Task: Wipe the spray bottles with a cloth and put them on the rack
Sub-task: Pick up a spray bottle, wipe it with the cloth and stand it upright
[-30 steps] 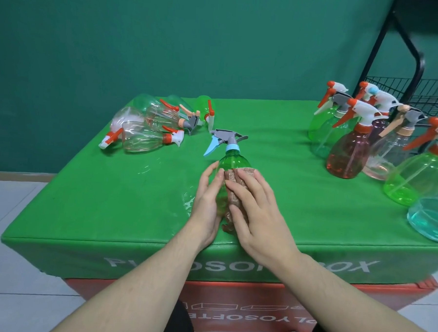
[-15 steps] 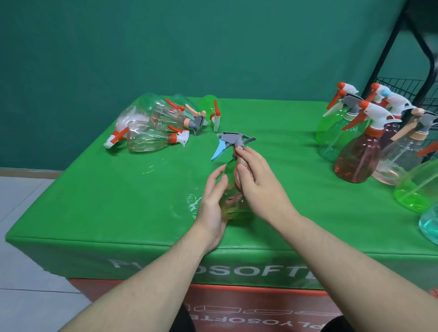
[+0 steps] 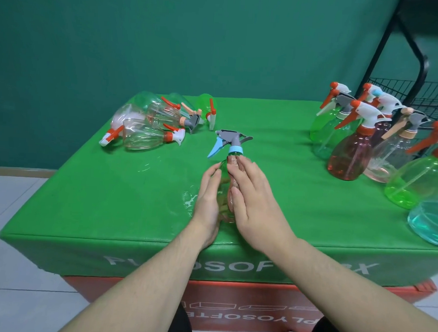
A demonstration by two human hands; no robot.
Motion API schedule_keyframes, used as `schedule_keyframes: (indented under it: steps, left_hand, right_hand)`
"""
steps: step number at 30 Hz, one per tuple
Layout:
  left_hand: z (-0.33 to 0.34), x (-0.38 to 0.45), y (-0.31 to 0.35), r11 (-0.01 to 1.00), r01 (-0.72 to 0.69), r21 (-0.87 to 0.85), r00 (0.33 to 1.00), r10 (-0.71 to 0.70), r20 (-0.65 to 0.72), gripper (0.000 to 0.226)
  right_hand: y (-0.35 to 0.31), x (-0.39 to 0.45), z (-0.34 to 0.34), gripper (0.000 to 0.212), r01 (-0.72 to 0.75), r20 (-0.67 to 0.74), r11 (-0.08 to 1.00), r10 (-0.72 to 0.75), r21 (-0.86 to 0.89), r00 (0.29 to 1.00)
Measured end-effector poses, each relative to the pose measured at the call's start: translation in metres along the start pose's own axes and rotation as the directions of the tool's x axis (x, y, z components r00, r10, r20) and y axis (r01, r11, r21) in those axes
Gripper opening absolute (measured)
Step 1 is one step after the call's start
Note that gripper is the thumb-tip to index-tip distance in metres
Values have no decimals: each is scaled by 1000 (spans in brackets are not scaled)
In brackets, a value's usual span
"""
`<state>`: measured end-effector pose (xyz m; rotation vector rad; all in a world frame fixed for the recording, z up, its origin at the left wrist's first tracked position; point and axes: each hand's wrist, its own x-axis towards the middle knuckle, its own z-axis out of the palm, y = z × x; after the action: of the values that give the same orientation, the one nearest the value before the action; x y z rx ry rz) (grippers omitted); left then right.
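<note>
Green plastic shows between my 2 hands: the bottle (image 3: pixel 224 171) stands upright on the green table (image 3: pixel 89 197), near the front edge, its grey trigger head with blue nozzle pointing left. My left hand (image 3: pixel 207 198) cups its left side, fingers nearly straight and laid along the plastic, thumb behind. My right hand (image 3: pixel 254 200) lies over the front and right of it, fingers stretched out and pressing a pinkish cloth (image 3: pixel 233 189) flat against the body; the cloth runs from the neck down toward the base and shows only as a strip beside my fingers. Neither hand is closed into a fist.

Toward the far left of the table a heap of bottles (image 3: pixel 149 126) lies on its side, clear and green ones with orange and grey triggers, touching one another. Along the right edge a group of upright bottles (image 3: pixel 361 148) stands close together: green, red, clear, and a teal one partly cut off by the frame. Behind them, past the table's corner, stands the black wire rack (image 3: pixel 419 92), only partly in view.
</note>
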<state>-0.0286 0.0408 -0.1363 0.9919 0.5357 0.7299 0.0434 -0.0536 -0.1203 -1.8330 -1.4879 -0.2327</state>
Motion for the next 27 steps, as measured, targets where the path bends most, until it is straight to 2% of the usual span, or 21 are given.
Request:
schedule_keyframes:
  steps: [4, 9, 14, 20, 25, 27]
  left_hand:
    - [0, -3, 3, 1000, 14, -14, 1000, -14, -23, 61]
    - [1, -4, 7, 996, -20, -87, 999, 17, -39, 70]
    - [1, -5, 10, 990, -34, -135, 999, 29, -35, 68]
    - [-1, -5, 10, 986, -6, -166, 1000, 4, -17, 65]
    - [-3, -3, 6, 995, 21, -93, 999, -18, 37, 67]
    - [-3, -1, 5, 997, 12, -73, 999, -8, 46, 61]
  right_hand:
    - [-1, -14, 5, 49, 72, 5, 997, -72, -42, 997]
    - [5, -29, 12, 47, 74, 19, 996, -73, -53, 997]
    - [7, -39, 13, 46, 90, 17, 994, -90, -54, 996]
    - [-1, -37, 11, 46, 40, 8, 999, -40, -7, 999]
    - [0, -23, 5, 46, 60, -22, 998, -60, -14, 998]
    - [-1, -16, 4, 46, 79, -20, 996, -80, -48, 997]
